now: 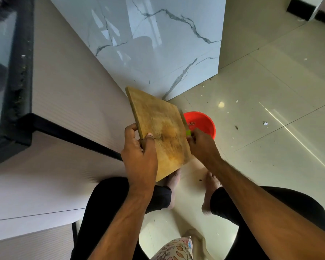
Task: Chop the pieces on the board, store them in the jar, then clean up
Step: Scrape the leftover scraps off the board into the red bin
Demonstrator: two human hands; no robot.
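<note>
A worn wooden cutting board (158, 119) is held tilted in the air over the floor. My left hand (139, 152) grips its near left edge, thumb on top. My right hand (201, 145) holds a knife with a green handle (188, 132); its blurred blade (183, 118) lies along the board's right edge. Below that edge stands a red bucket (204, 122) with a few scraps inside. No pieces show on the board, only stains. No jar is in view.
A dark-framed glass table (17, 91) stands at the left, with a marble-patterned panel (158, 44) behind the board. Small scraps litter the glossy tiled floor (270, 119). My bare feet (210, 184) are just below the board. A patterned cushion (176, 248) lies at the bottom.
</note>
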